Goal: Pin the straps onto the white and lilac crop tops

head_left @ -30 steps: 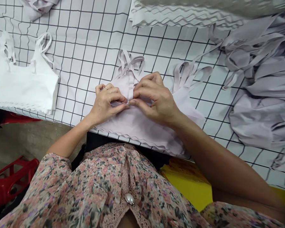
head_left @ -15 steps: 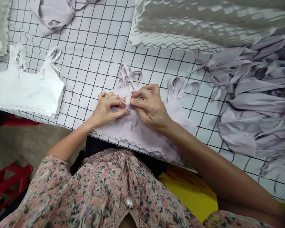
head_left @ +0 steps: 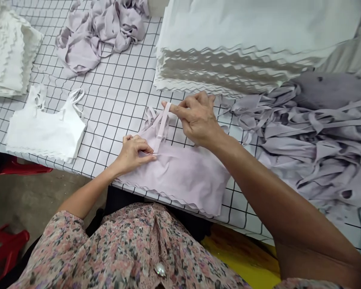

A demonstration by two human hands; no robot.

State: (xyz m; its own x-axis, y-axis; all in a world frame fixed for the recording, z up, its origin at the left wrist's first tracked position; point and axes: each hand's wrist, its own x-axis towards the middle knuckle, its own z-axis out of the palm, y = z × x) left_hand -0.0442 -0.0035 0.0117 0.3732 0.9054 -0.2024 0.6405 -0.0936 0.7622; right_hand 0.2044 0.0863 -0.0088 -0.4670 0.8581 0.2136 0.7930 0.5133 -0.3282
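Note:
A pale lilac bra top (head_left: pixel 186 176) lies flat at the table's front edge, its scalloped hem towards me. My left hand (head_left: pixel 134 153) pinches the base of one shoulder strap, where it meets the cup. The upper end of that shoulder strap (head_left: pixel 163 124) is looped over a finger of my right hand (head_left: pixel 198 118), which pulls it up and away from the body of the top. A small slider sits partway along the strap. More looped straps lie just behind it, and my right hand and forearm partly cover the other shoulder.
A white bra top (head_left: pixel 46 130) lies to the left, with a white fabric stack (head_left: pixel 9 60) behind it. Lilac garments (head_left: pixel 99 36) are heaped at the back. A large white stack (head_left: pixel 243 44) stands back right, beside a lilac pile (head_left: pixel 315 140). Red stools (head_left: pixel 9 249) stand below.
My right hand has moved up and away from my left, drawing the strap out into a long taut loop. My left hand keeps its pinch at the base. The view has shifted.

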